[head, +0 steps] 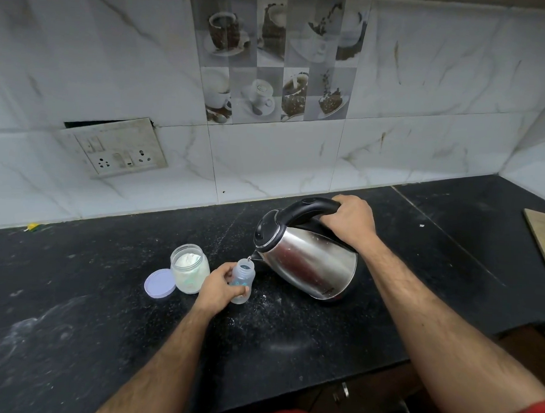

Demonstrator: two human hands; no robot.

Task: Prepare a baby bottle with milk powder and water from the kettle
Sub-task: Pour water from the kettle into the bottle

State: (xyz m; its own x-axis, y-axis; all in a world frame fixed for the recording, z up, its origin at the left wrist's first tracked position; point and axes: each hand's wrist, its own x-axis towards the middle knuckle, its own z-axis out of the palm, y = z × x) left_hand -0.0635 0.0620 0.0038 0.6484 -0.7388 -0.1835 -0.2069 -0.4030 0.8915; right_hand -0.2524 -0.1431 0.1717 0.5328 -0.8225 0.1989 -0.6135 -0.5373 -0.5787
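A steel kettle (309,264) with a black lid and handle is tilted to the left, its spout right over the open mouth of a small clear baby bottle (243,275). My right hand (349,221) grips the kettle's black handle. My left hand (220,288) holds the bottle upright on the black counter (76,292). A little liquid shows at the bottle's bottom. Left of the bottle stands an open glass jar (189,273) of white milk powder, with its lilac lid (159,283) lying flat beside it.
White powder is dusted over the counter in front of the bottle and kettle. A wooden board (542,236) lies at the far right edge. A switch and socket plate (115,148) hangs loose on the tiled wall. A cabinet front sits below the counter edge at lower right.
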